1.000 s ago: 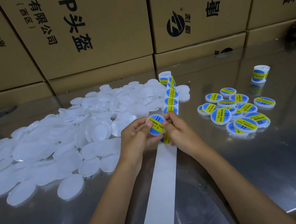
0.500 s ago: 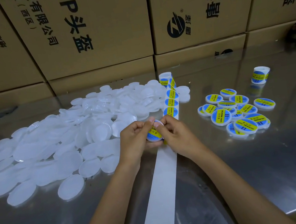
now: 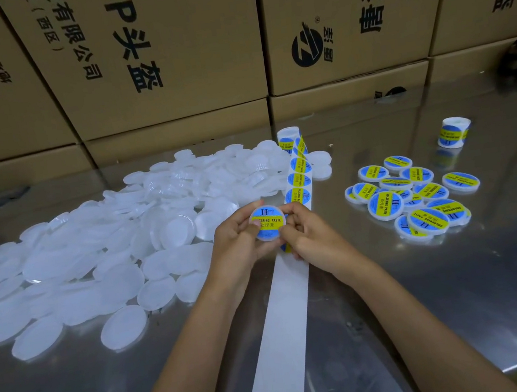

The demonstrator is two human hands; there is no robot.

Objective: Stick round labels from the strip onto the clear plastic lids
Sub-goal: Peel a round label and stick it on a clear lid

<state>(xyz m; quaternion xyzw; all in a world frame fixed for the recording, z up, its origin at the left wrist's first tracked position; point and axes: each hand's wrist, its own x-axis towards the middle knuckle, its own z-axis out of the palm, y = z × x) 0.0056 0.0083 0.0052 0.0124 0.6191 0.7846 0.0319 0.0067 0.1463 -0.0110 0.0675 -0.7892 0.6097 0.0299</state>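
**Labelled lid held between both hands**

While I watch, the left hand (image 3: 240,241) and right hand (image 3: 313,238) pinch one clear round plastic lid with a blue-and-yellow label (image 3: 267,223) by its rim, above the white backing strip (image 3: 285,310) mid-table (image 3: 459,284). Half a second ago it tilted away; now its label faces me.

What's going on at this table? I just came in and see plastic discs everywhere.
A person is sticking round labels onto clear plastic lids. Both hands, left and right, hold one lid with its blue and yellow label facing up. The label strip runs down the middle of the metal table. Unlabelled lids are heaped on the left; finished ones sit on the right.
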